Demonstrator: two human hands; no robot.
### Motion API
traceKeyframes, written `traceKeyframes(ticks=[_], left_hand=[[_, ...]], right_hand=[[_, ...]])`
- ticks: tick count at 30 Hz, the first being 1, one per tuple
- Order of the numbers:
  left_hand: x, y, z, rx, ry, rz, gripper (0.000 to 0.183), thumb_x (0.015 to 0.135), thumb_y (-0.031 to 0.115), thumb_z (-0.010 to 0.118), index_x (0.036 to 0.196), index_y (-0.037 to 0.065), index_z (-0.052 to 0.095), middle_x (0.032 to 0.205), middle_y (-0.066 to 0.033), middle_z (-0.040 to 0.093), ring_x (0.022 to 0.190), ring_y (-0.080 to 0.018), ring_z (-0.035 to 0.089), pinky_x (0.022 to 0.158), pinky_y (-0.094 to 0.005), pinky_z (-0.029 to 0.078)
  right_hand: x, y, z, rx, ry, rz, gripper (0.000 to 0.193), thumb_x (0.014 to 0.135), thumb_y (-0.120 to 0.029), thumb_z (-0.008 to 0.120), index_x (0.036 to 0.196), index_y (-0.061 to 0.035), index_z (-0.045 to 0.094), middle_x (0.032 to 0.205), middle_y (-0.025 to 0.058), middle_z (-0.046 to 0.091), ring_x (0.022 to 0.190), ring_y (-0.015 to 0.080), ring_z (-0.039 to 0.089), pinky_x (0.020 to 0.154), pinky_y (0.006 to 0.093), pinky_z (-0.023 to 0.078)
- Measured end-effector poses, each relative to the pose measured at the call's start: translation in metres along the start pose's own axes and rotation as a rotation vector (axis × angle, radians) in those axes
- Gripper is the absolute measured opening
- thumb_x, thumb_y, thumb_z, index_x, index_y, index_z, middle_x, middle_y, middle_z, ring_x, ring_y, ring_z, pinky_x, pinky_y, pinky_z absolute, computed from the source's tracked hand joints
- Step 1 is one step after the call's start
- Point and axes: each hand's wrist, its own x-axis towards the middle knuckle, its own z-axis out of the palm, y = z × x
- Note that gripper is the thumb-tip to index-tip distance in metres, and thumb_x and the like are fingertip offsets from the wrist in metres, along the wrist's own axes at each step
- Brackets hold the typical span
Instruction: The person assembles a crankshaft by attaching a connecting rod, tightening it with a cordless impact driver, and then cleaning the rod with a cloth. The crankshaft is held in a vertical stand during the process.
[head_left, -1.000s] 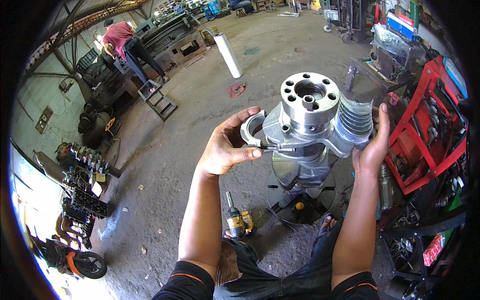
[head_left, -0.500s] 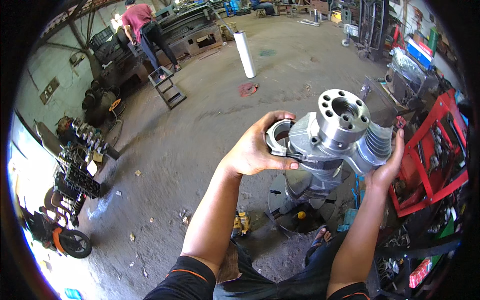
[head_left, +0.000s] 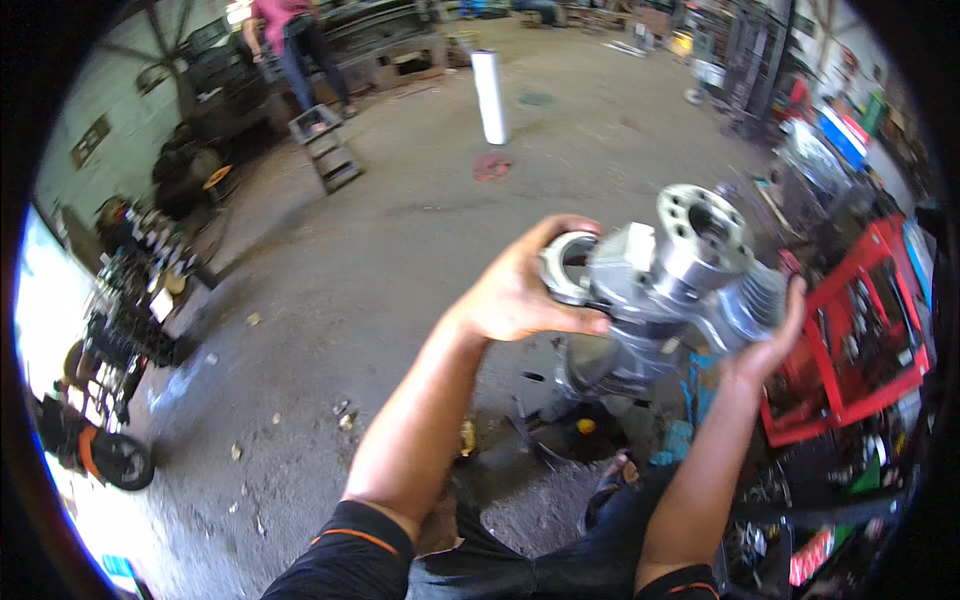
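Both hands hold a heavy grey metal crankshaft (head_left: 665,285) up in the air above the concrete floor (head_left: 380,270), so the step in hand looks like lifting and steadying it. The left hand (head_left: 520,295) is curled over the ring-shaped end on the crankshaft's left, thumb beneath, fingers wrapped on top. The right hand (head_left: 765,340) cups the ribbed part on the crankshaft's right from below, fingers spread upward against it. The round flange (head_left: 705,235) with bolt holes faces up and toward the camera; the long axis seems to run steeply down from the flange toward the floor. The next move probably calls for a firm two-handed grip and a level carry. A red tool rack (head_left: 860,330) stands just right of the crankshaft.
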Motion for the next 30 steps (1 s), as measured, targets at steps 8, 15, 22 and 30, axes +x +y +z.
traceKeyframes(ticks=[8, 15, 22, 30], left_hand=[[0.003, -0.035, -0.011, -0.080, 0.079, 0.059, 0.125, 0.067, 0.097, 0.039, 0.151, 0.005, 0.034, 0.153, -0.0143, 0.038, 0.143, -0.0306, 0.033, 0.117, -0.0520, 0.023], [0.007, -0.051, -0.020, -0.528, 0.500, -0.120, 0.083, 0.097, 0.065, 0.036, 0.150, 0.001, 0.037, 0.152, -0.0155, 0.042, 0.143, -0.0293, 0.034, 0.121, -0.0496, 0.017], [0.016, -0.098, -0.077, 0.884, 0.242, 0.750, 0.047, 0.102, 0.015, 0.047, 0.149, 0.013, 0.040, 0.151, -0.0179, 0.043, 0.139, -0.0321, 0.042, 0.116, -0.0496, 0.035], [0.011, -0.049, -0.017, -0.255, 0.462, 0.075, 0.058, 0.105, 0.045, 0.037, 0.150, 0.009, 0.039, 0.156, -0.0172, 0.036, 0.144, -0.0332, 0.034, 0.121, -0.0533, 0.019]], right_hand=[[-0.001, 0.004, -0.013, -0.477, -0.015, -0.456, 0.037, 0.098, -0.040, 0.057, 0.093, -0.0051, 0.067, 0.087, 0.0032, 0.063, 0.084, 0.0159, 0.058, 0.077, 0.0347, 0.047], [-0.009, 0.013, 0.014, -0.206, 0.029, -0.422, 0.033, 0.091, -0.030, 0.072, 0.092, -0.0027, 0.053, 0.070, 0.0073, 0.059, 0.062, 0.0188, 0.060, 0.058, 0.0348, 0.048], [-0.008, 0.012, 0.012, -0.309, 0.083, -0.455, 0.041, 0.086, -0.034, 0.075, 0.092, -0.0004, 0.053, 0.073, 0.0162, 0.060, 0.067, 0.0306, 0.062, 0.062, 0.0424, 0.047], [0.000, 0.018, 0.009, -0.321, 0.108, -0.398, 0.046, 0.090, -0.040, 0.071, 0.099, 0.0011, 0.052, 0.076, 0.0142, 0.062, 0.070, 0.0218, 0.062, 0.064, 0.0378, 0.048]])
